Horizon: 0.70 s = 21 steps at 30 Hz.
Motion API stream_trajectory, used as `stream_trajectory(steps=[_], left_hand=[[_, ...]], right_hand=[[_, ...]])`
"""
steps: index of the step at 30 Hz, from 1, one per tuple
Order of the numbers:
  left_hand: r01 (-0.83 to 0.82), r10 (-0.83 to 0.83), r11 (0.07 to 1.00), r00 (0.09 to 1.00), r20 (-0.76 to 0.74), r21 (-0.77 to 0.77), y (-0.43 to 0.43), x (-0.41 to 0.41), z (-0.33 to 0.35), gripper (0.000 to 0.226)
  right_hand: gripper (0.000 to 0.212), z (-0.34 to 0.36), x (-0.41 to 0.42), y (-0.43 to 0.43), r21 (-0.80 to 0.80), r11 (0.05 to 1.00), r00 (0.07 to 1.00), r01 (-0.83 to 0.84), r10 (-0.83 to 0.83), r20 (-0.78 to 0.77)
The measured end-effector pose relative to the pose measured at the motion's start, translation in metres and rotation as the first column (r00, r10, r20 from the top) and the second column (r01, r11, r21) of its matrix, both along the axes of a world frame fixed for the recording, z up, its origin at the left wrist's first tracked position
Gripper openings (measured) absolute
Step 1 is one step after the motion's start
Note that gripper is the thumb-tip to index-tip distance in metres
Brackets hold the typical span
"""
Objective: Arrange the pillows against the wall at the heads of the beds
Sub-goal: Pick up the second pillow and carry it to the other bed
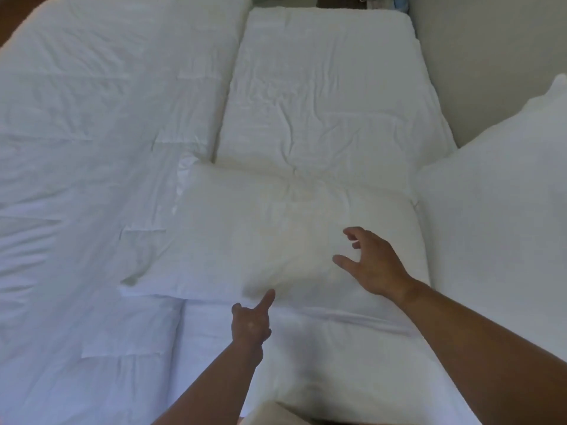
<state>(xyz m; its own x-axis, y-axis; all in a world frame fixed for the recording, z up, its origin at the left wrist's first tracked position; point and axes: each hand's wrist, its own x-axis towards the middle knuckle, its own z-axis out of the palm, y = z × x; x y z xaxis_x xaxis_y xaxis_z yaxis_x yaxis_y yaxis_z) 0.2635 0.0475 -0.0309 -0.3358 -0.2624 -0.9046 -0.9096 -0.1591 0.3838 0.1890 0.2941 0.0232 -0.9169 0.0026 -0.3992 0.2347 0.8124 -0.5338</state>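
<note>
**Two white beds, hands over a pillow**

White bedding fills the view: one bed left of the hands, a second bed ahead of them, pushed together. Left hand has one finger pointing and the rest curled, its tip at the near edge of a flat pillow. Right hand, fingers spread and gripping nothing, hovers over that pillow's right half. Right of it, another pillow leans on the wall.

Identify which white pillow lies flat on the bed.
The white pillow under the right hand, flat on the bed; the other white pillow stands propped at the right edge.
</note>
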Motion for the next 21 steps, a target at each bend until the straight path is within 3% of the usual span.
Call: stream_trajectory(steps=[6,13,17,21], left_hand=[[-0.202,0.197,0.978,0.978,0.074,0.056,0.007,-0.036,-0.039,0.111],[-0.368,0.359,0.923,0.929,0.092,0.111,0.024,-0.049,-0.084,0.113],[-0.448,0.446,0.889,0.894,0.042,0.095,0.035,-0.052,-0.105,0.13],[-0.492,0.497,0.862,0.867,-0.022,0.123,0.041,-0.049,-0.128,0.136]], right_hand=[[0.074,-0.026,-0.116,-0.038,0.13,0.977,0.986,-0.167,0.167,0.013],[0.103,-0.082,-0.208,-0.053,0.234,0.926,0.954,-0.297,0.274,0.123],[0.125,-0.114,-0.24,-0.044,0.19,0.918,0.921,-0.349,0.299,0.25],[0.12,-0.143,-0.26,-0.038,0.086,0.936,0.904,-0.34,0.3,0.306]])
